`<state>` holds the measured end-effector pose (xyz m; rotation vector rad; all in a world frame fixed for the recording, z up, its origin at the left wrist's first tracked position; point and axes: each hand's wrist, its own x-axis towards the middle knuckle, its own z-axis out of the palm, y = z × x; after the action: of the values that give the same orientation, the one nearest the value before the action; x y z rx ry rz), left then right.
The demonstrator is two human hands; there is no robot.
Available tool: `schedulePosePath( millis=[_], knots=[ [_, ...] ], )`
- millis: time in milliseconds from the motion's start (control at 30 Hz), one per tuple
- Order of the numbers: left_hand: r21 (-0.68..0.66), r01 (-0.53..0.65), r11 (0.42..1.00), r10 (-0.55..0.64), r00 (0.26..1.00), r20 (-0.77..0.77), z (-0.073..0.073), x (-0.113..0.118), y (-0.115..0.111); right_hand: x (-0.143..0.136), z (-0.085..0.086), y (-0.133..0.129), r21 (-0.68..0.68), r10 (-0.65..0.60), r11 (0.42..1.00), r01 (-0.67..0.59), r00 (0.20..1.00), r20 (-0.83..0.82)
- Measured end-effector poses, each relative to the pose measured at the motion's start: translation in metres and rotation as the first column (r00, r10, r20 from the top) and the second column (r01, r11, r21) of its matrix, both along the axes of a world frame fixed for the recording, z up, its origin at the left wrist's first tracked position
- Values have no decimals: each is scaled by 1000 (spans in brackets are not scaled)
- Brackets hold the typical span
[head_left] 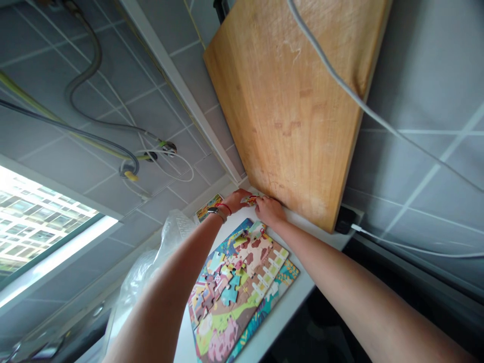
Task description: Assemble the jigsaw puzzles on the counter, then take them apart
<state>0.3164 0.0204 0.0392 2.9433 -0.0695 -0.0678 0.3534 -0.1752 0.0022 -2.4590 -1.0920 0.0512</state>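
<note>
One small red-and-multicoloured item (251,200), between left hand (239,197) and right hand (269,209), fingers bent at it, grips unclear; multicoloured animal-picture jigsaw puzzle (257,253) nearer the body.

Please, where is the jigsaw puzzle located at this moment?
In the head view, the jigsaw puzzle lies at lower centre on the white counter, between the left forearm and the right forearm.

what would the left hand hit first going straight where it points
Beyond the small colourful item at the left hand, probably the lower part of the wooden board; depth is unclear.
</note>
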Motion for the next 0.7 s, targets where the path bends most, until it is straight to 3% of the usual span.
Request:
schedulePosePath(
  millis=[233, 400, 567, 700],
  knots=[
    [74, -53, 996, 51, 998, 25, -4, 12, -12, -4, 3, -3, 14, 4, 1000, -4, 1000, 14],
    [149, -210, 966, 206, 978, 43, 2, 4, -13, -3, 3, -3, 33, 25, 999, -25, 1000, 15],
    [188, -405, 895, 398, 914, 74, -2, -4, -18, -1, 1, -4, 47, 75, 996, -76, 997, 27],
    [187, -454, 871, 458, 889, 29, -5, -6, -18, 0, -1, -4, 44, 96, 994, -98, 995, 35]
  ],
)
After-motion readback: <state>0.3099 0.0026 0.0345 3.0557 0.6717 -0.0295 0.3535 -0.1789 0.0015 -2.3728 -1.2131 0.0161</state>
